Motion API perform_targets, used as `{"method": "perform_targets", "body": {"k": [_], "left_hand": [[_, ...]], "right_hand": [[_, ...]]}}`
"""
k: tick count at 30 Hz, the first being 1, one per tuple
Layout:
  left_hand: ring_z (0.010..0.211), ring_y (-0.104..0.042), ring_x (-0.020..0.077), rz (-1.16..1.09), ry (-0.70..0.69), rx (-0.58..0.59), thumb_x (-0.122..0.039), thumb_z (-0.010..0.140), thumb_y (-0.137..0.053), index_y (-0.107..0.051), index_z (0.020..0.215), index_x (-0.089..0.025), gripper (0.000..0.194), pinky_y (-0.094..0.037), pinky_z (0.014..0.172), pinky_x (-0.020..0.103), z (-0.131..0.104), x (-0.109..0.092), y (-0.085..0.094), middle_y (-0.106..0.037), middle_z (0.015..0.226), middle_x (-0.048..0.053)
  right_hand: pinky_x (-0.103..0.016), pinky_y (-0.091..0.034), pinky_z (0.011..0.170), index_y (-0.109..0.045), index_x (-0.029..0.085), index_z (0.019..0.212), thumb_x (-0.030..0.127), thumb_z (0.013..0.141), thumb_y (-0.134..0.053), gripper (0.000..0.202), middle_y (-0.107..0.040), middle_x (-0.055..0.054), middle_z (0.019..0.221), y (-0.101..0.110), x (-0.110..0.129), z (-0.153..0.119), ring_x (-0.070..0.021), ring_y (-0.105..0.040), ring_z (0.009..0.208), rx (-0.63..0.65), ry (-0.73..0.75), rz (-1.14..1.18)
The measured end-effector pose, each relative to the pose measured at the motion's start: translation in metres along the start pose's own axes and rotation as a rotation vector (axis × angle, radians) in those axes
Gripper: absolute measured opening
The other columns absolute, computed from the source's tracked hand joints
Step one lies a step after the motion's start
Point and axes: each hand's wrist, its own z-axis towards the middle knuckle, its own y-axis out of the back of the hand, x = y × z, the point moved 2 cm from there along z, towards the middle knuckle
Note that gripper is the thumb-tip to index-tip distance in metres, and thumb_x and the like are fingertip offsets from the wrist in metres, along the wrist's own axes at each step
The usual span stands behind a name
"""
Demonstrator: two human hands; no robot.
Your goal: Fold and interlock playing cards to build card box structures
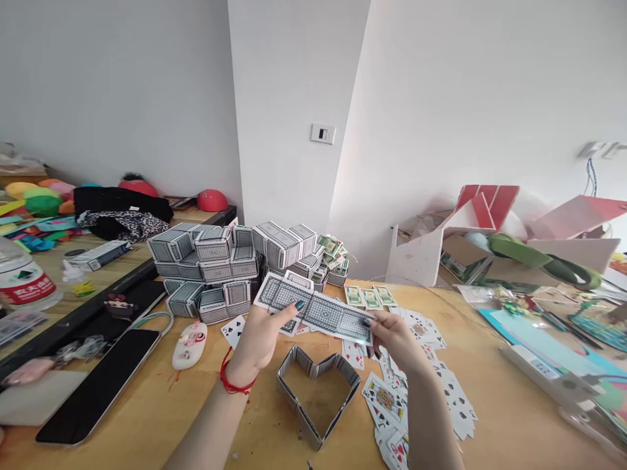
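Note:
Between both hands stretches a strip of playing cards [326, 313], patterned backs up, laid end to end. My left hand [262, 333] pinches its left part with the thumb on top; more cards fan out there. At the right end, my right hand [394, 336] grips the strip between thumb and fingers. Below it on the table stands a heart-shaped frame [300, 395] of folded cards, open in the middle. Face-up playing cards [386, 398] lie scattered around and under my right forearm. Behind the strip rises a stack of folded-card blocks [215, 261].
Green-backed cards [369, 297] lie near the wall. To the left are a computer mouse [189, 346], a black-screened phone [100, 385] and a bottle [27, 281]. A power strip [543, 378] and a box of scraps [470, 248] are on the right.

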Motion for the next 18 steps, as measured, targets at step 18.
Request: {"method": "perform_targets", "body": {"k": [18], "left_hand": [[0.104,-0.059,0.0211,0.037,-0.087,0.008,-0.024,0.071,-0.067,-0.059,0.114,-0.019,0.044,-0.037,0.098,0.036,0.002,0.004,-0.001,-0.07,0.099,0.006]], "right_hand": [[-0.02,-0.039,0.034,-0.05,0.017,0.064,0.05,0.078,-0.057,0.036,-0.047,0.006,0.044,-0.01,0.004,0.002,-0.0103,-0.052,0.034,0.023,0.046,-0.023]]}}
